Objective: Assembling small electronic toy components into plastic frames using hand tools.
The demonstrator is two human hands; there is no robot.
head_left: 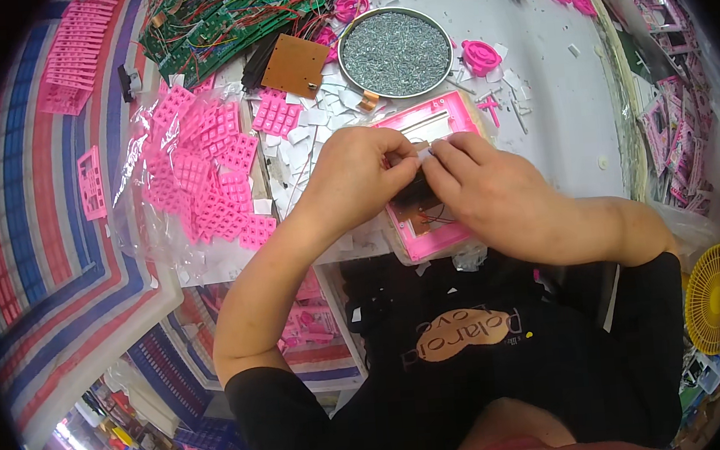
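Note:
A pink toy casing lies in front of me at the table's near edge, its inside facing up. Dark parts, a brown board and thin red wires show within it. Over its middle my left hand and my right hand meet, fingertips almost touching. Between them is a small white piece, which both hands appear to pinch. My fingers hide much of the casing's centre.
A round metal tray of screws stands beyond the casing. To the left are pink button pads in clear plastic, white scraps and a brown board. Green circuit boards lie farther back. A yellow fan is at right.

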